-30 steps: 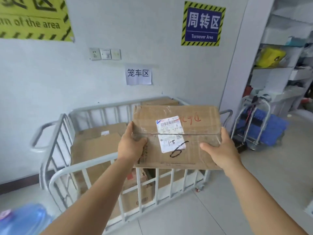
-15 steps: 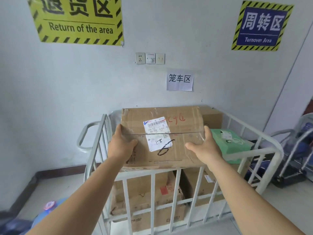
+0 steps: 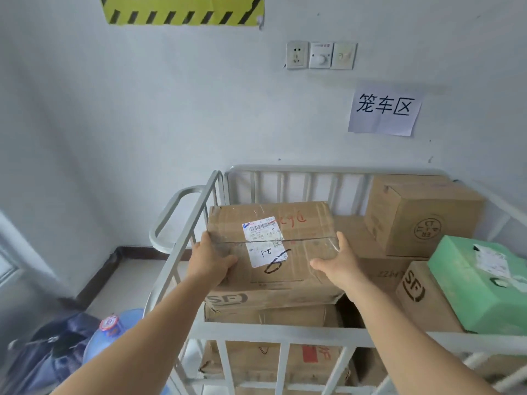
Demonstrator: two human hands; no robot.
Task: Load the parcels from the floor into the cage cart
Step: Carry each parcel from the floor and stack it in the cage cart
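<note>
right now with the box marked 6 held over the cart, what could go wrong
The taped cardboard box is gripped only at its side edges by the left hand and right hand; glossy tape there could let it slip. It is going onto an SF box whose right edge borders a dark gap, so it might tip that way. Fingers could also get pinched against the cage cart rail.

Above the hands on the wall: socket [image 3: 297, 55], dial switch [image 3: 320, 55], paper sign [image 3: 384, 113] w/ black characters to the right. Yellow/black hazard sign [image 3: 182, 11] up top. Blue water jug [image 3: 114, 336] + dark bag [image 3: 48, 354] on floor, lower left of the hands.
</note>
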